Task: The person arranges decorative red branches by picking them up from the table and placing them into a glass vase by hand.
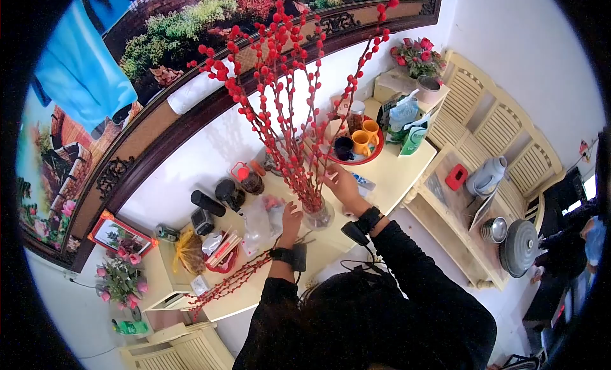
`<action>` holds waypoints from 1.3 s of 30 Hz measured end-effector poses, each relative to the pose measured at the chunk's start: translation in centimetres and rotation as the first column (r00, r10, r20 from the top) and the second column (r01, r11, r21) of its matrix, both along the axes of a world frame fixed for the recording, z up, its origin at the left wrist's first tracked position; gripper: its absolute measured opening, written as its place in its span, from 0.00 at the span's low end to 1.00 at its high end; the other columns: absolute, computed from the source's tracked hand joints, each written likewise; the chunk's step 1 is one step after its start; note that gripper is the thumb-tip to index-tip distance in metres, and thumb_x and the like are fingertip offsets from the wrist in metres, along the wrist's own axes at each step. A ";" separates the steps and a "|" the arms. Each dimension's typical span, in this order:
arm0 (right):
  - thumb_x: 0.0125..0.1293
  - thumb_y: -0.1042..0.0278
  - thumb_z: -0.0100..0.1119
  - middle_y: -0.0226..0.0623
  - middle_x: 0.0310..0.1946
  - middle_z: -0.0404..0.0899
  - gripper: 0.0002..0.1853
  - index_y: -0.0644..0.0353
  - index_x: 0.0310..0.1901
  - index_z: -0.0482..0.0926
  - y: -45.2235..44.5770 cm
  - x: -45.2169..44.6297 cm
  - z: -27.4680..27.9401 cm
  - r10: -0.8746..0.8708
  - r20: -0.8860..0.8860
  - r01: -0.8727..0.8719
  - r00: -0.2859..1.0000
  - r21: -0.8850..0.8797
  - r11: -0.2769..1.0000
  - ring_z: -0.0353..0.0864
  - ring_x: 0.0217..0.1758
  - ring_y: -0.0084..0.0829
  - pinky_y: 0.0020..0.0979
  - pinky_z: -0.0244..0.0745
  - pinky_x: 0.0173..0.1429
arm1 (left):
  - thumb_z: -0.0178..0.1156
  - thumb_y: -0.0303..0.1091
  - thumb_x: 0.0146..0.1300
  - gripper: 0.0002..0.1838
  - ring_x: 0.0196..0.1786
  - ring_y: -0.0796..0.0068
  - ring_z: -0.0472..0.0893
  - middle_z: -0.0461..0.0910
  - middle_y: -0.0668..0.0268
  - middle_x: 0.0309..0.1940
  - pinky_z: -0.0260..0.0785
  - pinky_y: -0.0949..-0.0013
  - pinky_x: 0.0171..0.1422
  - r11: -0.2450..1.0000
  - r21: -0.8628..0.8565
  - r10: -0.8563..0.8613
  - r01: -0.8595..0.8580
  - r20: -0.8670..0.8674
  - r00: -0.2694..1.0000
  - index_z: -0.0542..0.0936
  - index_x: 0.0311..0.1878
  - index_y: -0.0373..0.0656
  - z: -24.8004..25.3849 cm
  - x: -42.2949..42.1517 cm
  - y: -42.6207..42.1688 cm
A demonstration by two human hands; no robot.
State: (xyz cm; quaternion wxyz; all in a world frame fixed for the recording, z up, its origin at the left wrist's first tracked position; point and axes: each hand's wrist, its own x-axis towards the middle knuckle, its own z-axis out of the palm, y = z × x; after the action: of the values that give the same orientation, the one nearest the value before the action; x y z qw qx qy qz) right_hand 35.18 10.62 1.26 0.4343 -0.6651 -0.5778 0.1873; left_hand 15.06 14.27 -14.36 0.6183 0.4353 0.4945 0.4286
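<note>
Tall branches set with red berries (280, 109) stand in a clear glass vase (319, 218) on the cream table (398, 179). My right hand (342, 190) is at the lower stems, its fingers closed around a branch that leans to the right; the fingertips are partly hidden among the berries. Just left of the vase, my left hand (291, 222) is raised with its fingers apart and holds nothing. More red berry branches (232, 283) lie along the table's front edge, below my left forearm.
Behind the vase, a red tray (380, 147) carries yellow mugs (361, 141) and a dark mug (344, 148). A plastic bag (258, 227), dark jars and a red basket (224, 263) stand at left. A low table (439, 233) with pots and a wooden bench (503, 128) are at right.
</note>
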 end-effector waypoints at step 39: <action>0.51 0.78 0.51 0.47 0.45 0.65 0.29 0.65 0.56 0.54 -1.3 -3.0 -8.1 -0.103 -0.070 0.107 0.992 0.061 0.992 0.70 0.41 0.35 0.30 0.69 0.42 | 0.51 0.34 0.55 0.17 0.36 0.68 0.77 0.75 0.62 0.34 0.71 0.70 0.32 0.684 -0.313 0.726 -0.659 0.193 0.660 0.65 0.49 0.42 -2.9 -32.9 -18.0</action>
State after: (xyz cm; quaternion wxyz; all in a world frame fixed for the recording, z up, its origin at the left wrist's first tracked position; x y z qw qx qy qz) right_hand 32.14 9.32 -6.85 0.4840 -0.6735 -0.5329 0.1676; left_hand -17.83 -3.71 -17.22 0.5180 0.0720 0.5661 0.6372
